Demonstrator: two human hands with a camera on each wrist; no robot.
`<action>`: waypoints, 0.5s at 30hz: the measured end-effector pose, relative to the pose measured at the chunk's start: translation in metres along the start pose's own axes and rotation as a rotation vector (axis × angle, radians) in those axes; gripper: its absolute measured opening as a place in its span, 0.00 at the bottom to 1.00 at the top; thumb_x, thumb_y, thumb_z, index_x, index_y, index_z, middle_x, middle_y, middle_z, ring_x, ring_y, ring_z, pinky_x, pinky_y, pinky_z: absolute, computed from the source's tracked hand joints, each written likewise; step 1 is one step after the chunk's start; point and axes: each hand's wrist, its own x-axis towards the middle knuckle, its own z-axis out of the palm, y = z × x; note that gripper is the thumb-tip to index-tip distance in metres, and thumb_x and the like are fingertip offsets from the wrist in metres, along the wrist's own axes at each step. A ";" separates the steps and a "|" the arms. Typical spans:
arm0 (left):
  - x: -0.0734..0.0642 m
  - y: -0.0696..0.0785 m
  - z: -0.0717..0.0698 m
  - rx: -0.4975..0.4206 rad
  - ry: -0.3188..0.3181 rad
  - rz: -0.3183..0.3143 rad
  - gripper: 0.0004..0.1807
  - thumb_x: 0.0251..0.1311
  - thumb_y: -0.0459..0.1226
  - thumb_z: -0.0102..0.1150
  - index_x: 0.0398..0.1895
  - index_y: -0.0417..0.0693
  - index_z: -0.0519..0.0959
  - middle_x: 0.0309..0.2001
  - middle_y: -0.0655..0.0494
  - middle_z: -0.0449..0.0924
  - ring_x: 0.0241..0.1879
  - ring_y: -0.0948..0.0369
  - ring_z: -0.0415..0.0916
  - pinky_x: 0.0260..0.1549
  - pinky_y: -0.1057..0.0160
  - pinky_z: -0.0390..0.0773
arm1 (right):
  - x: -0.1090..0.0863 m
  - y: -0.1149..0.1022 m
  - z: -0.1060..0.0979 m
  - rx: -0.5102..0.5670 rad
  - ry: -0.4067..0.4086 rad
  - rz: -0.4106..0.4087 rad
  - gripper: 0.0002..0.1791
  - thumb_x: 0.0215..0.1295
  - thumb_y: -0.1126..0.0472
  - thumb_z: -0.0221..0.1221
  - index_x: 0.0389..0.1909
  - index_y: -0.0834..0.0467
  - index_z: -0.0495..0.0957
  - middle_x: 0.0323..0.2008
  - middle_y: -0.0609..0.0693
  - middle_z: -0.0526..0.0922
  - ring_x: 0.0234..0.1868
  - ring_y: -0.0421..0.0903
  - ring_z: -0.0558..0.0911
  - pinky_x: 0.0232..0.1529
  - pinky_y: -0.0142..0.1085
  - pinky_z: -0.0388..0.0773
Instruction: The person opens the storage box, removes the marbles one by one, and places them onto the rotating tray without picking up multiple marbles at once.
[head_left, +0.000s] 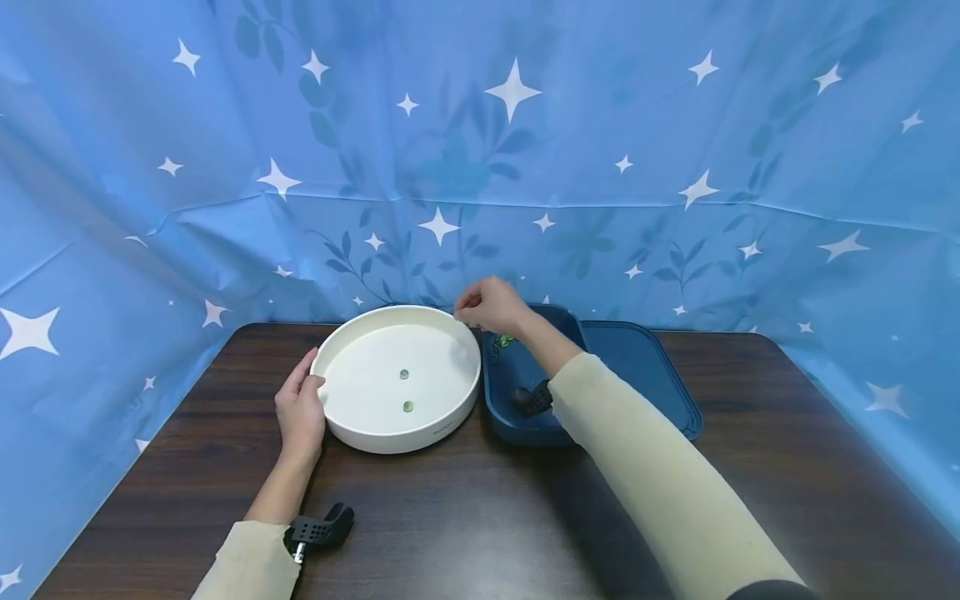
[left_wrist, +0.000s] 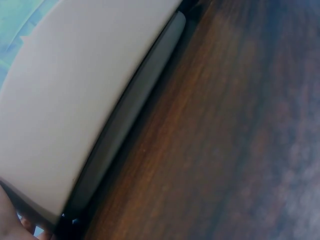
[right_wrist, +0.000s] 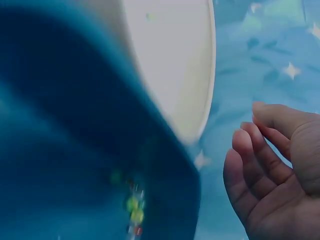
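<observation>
A blue curtain with white stars and leaf prints hangs behind and around a dark wooden table. On the table, a little left of the middle, stands a round white tray with a low wall. Just to the right of it stands a dark blue box, and the blue lid of this box lies beside it on the right, touching it or almost touching it.

The left hand rests on the table at the left side of the white tray. Its fingers are straight and lie against the outside of the wall, and the thumb touches the rim. In the left wrist view only the pale wall of the tray and the wood are seen, so nothing more of the grip shows there.

The right hand is in the air above the far right edge of the white tray, close to the corner of the blue box. From the head view its fingertips are drawn together, pointing down, as for a pinch. In the right wrist view the fingers are loosely curled, and I cannot tell whether something small is between them.

Two small green beads lie apart on the floor of the white tray. More little colored beads lie in the far corner of the blue box.
</observation>
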 end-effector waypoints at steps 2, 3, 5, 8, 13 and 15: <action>0.000 0.000 0.000 -0.001 0.000 -0.002 0.31 0.69 0.31 0.38 0.75 0.53 0.67 0.77 0.58 0.63 0.78 0.57 0.58 0.76 0.52 0.60 | -0.002 0.010 -0.008 -0.005 0.019 0.012 0.12 0.70 0.58 0.61 0.48 0.59 0.86 0.41 0.58 0.87 0.40 0.53 0.85 0.42 0.43 0.85; 0.000 0.000 0.000 -0.003 -0.001 -0.002 0.31 0.69 0.31 0.38 0.75 0.53 0.67 0.77 0.57 0.63 0.77 0.57 0.58 0.76 0.52 0.60 | -0.004 0.016 -0.011 -0.005 0.026 0.021 0.12 0.70 0.58 0.61 0.48 0.59 0.85 0.42 0.58 0.87 0.41 0.54 0.85 0.43 0.44 0.85; -0.001 0.000 0.000 -0.006 -0.005 -0.004 0.31 0.69 0.31 0.38 0.75 0.53 0.67 0.77 0.57 0.63 0.77 0.57 0.58 0.76 0.52 0.60 | -0.007 0.026 -0.017 0.004 0.034 0.041 0.13 0.71 0.59 0.61 0.50 0.61 0.85 0.42 0.59 0.86 0.44 0.57 0.84 0.44 0.47 0.85; -0.001 0.000 0.000 -0.009 -0.008 -0.005 0.31 0.69 0.31 0.38 0.75 0.52 0.67 0.77 0.57 0.64 0.77 0.56 0.58 0.76 0.51 0.61 | -0.011 0.038 -0.020 0.016 0.036 0.061 0.13 0.70 0.60 0.61 0.50 0.62 0.85 0.43 0.62 0.86 0.46 0.62 0.83 0.44 0.52 0.84; -0.001 0.001 0.000 -0.009 -0.005 -0.003 0.31 0.69 0.31 0.38 0.75 0.52 0.67 0.77 0.57 0.63 0.78 0.56 0.58 0.76 0.51 0.60 | -0.014 0.054 -0.019 -0.026 0.020 0.061 0.12 0.69 0.61 0.61 0.47 0.63 0.85 0.43 0.64 0.87 0.43 0.62 0.85 0.38 0.42 0.84; -0.001 0.001 -0.001 -0.010 -0.003 -0.003 0.31 0.69 0.31 0.38 0.75 0.53 0.67 0.77 0.57 0.63 0.77 0.56 0.58 0.76 0.51 0.60 | -0.014 0.060 -0.017 -0.048 0.003 0.063 0.12 0.69 0.61 0.61 0.47 0.63 0.86 0.42 0.63 0.88 0.40 0.58 0.85 0.33 0.35 0.82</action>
